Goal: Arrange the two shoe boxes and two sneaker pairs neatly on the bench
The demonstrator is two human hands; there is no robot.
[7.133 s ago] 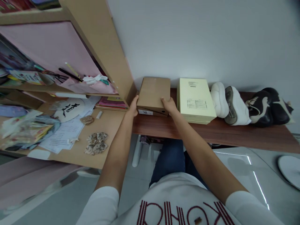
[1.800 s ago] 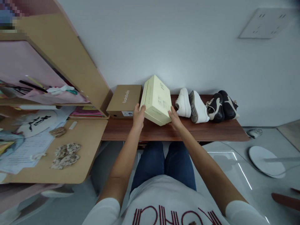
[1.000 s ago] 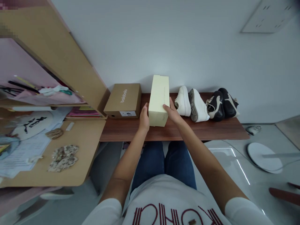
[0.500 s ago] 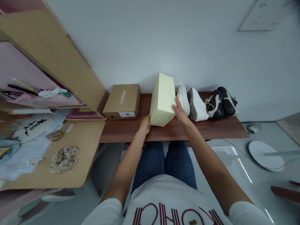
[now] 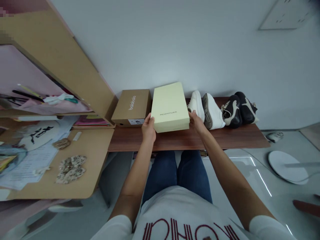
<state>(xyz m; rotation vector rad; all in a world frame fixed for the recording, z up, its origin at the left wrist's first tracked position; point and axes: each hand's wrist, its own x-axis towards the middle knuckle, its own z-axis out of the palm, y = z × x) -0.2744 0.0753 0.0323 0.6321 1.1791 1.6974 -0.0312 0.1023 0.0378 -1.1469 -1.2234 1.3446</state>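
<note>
Pale yellow box [image 5: 170, 101] between both hands, lettered face up, slightly askew. Left hand [image 5: 149, 129] grips front left corner, thumb on top. Right hand [image 5: 197, 123] grips near front right corner. Most of box extends beyond hands toward wall [image 5: 160, 43]. Brown box [image 5: 133, 103] just left, white shoes [image 5: 206, 110] right. Contact with wooden shelf [image 5: 132, 140] below hard to tell.

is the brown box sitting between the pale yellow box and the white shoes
No, the brown box stands left of the pale yellow box, while the white shoes are to its right.
</note>
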